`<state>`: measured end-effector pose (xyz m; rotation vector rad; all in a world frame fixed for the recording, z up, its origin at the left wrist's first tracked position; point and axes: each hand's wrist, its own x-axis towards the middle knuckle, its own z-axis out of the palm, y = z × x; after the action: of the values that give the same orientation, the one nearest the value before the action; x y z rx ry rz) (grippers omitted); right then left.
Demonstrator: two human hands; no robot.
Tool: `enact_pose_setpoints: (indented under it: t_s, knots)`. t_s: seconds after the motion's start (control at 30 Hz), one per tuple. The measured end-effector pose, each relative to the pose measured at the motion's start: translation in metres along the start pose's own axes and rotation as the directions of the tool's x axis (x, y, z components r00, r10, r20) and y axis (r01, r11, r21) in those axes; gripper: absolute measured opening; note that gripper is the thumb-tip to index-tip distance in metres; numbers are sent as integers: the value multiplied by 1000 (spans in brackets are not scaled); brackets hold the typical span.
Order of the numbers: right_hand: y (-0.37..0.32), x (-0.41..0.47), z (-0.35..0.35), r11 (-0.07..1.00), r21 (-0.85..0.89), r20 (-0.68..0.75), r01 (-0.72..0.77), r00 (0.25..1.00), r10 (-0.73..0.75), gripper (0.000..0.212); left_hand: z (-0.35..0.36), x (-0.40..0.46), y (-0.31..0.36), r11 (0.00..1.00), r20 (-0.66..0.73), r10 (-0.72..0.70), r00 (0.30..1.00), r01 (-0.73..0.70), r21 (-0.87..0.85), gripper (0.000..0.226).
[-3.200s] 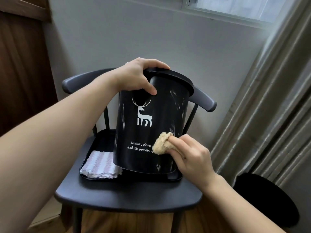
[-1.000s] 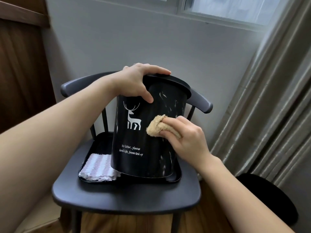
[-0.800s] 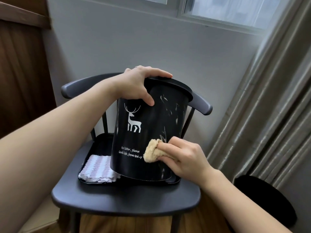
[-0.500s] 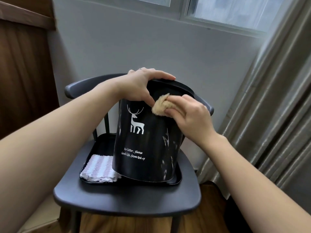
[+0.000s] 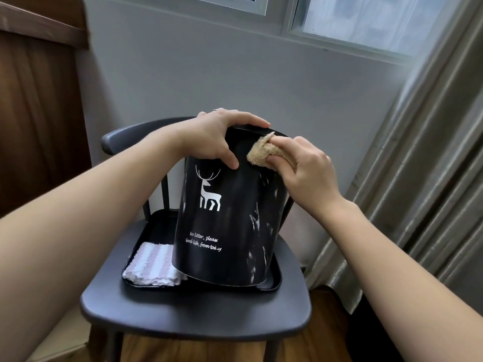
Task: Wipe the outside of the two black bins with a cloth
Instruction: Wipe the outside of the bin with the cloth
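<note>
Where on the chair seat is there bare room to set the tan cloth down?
Free: the dark grey chair seat in front of the black tray. Crowded: the tray, holding the black deer-print bin and the folded pink-and-white striped cloth.

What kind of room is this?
Probably a room in a home. There's a window with long curtains, a wooden floor, and a dark chair holding a tray with a black bin.
</note>
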<state>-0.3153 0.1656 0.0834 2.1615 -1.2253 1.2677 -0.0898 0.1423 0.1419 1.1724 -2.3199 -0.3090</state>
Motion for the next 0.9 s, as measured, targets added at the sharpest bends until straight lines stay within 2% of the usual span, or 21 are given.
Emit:
enact_pose_setpoints:
  t_s: [0.23, 0.3, 0.43, 0.5, 0.6, 0.7, 0.77, 0.9]
  knots:
    - [-2, -37, -1, 958, -13, 119, 286, 952, -282, 23, 0, -2, -3, 1000, -3, -25, 1000, 25, -4, 95]
    - [-3, -29, -3, 966, -58, 86, 250, 966, -245, 24, 1, -2, -2, 999, -3, -35, 999, 35, -11, 96]
    - [-7, -4, -4, 988, -133, -31, 73, 997, -78, 27, 2, 0, 0, 1000, 13, -18, 1000, 18, -23, 97]
    - [-7, -6, -4, 992, -90, -2, 88, 996, -88, 27, 2, 1, -1, 999, 17, -14, 1000, 15, -34, 96]
    - [-2, -29, -7, 979, -23, 59, 201, 978, -200, 24, 1, 0, -1, 998, 18, -7, 1000, 8, -55, 93]
    - [1, -41, -8, 957, -60, 99, 285, 955, -278, 22, 2, 0, -1, 997, 5, -32, 999, 33, -63, 92]
    - [1, -35, -9, 960, -95, 57, 263, 964, -259, 22, 3, 0, 0, 996, 7, -40, 999, 40, -81, 91]
    - [-2, -10, -8, 988, -132, -56, 83, 994, -91, 26, 4, 3, 0, 989, 28, -18, 999, 22, -145, 88]
